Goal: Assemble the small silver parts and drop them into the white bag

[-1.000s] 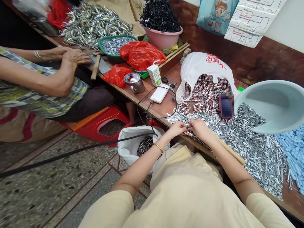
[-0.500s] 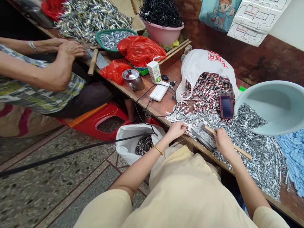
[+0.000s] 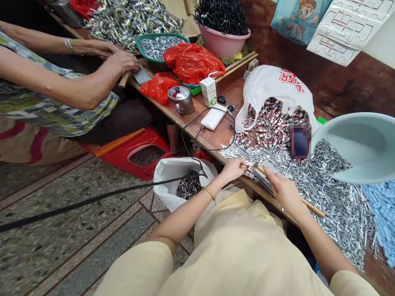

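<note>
My right hand (image 3: 284, 191) is wrapped round the wooden handle of a hammer (image 3: 313, 209). The hammer's head is low over a dark metal bar (image 3: 263, 181) at the table's front edge, close to my left fingertips. Thumb and forefinger of my left hand (image 3: 233, 169) pinch a small metal piece (image 3: 245, 166), too small to make out fully. Around and beyond both hands spreads a heap of loose silver metal pins (image 3: 336, 205). Behind them, red-and-silver ringed fittings (image 3: 268, 127) spill from a white plastic bag (image 3: 277, 82).
A pale basin (image 3: 367, 144) stands at right beside light blue pieces (image 3: 381, 218). Left along the table are a power bank (image 3: 213, 118) with a black cable, a drink carton (image 3: 209, 92) and a metal cup (image 3: 181, 100). A white sack (image 3: 166, 185) stands below. At left sits a co-worker (image 3: 92, 86).
My right hand has swung the hammer's head down and left, toward my left fingertips. The co-worker's hands have moved right, onto a wooden-handled tool. The whole view has shifted slightly.
</note>
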`<state>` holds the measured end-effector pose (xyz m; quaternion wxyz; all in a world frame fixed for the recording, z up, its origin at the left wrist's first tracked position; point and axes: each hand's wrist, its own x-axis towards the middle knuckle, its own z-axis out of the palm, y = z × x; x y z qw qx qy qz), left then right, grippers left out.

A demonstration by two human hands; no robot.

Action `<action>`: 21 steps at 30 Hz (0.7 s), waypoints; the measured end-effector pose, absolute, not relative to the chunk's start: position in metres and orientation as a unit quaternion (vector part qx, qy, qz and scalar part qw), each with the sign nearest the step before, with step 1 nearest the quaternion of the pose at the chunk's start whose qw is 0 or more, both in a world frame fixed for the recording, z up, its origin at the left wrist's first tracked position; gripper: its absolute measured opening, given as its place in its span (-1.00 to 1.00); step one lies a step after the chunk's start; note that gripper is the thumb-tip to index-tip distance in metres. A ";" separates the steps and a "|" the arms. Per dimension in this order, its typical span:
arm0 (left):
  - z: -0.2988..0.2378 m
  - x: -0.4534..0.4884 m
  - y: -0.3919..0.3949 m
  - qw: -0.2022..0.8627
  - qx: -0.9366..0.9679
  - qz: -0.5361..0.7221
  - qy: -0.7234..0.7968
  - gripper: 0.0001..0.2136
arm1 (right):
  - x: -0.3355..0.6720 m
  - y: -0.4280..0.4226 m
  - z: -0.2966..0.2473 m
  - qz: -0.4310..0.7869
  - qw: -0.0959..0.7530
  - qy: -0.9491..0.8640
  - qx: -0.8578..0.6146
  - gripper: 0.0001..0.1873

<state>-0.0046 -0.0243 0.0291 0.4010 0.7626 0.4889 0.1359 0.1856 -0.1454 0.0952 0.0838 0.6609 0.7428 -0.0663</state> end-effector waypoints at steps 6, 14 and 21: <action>0.031 -0.004 -0.024 0.405 0.758 0.130 0.494 -0.82 | 0.180 -0.142 0.096 -0.064 0.124 0.747 0.650 -0.37; 0.021 -0.005 -0.022 0.422 0.751 0.167 0.479 -0.85 | 0.177 -0.144 0.094 -0.054 0.106 0.747 0.655 -0.38; 0.000 -0.007 -0.013 0.517 0.717 0.193 0.426 -0.83 | 0.178 -0.144 0.095 -0.070 0.114 0.736 0.663 -0.37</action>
